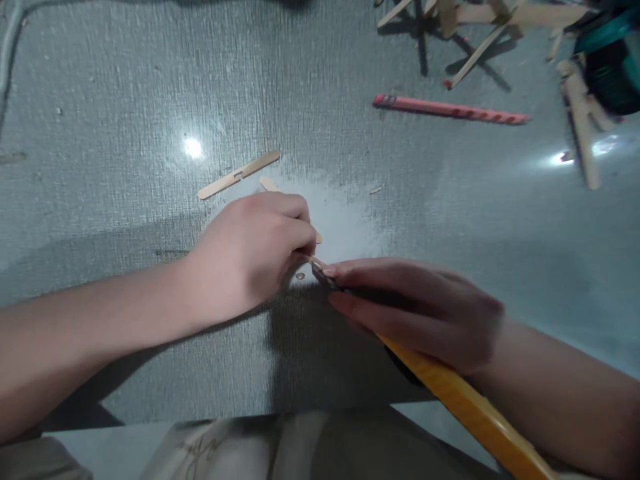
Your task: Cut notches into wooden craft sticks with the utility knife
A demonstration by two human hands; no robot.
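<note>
My left hand [255, 240] is closed, fingers pinched down on a wooden craft stick [315, 260], most of which is hidden by the fingers. My right hand [420, 307] grips a utility knife with a long yellow handle [450, 390]; its metal tip meets the short visible end of that stick. Another craft stick [269, 183] shows on both sides of my left fingers, its middle covered. Just beyond lies a craft stick with a small notch cut at mid-length [220, 186]. A small wood chip [300, 275] rests below my left fingertips.
A pink pencil [450, 109] lies at the upper right. Behind it stands a structure of joined craft sticks [480, 47]. More sticks [580, 127] and a dark teal object [613, 67] are at the right edge. A wood sliver [375, 190] lies on the grey textured table [125, 80].
</note>
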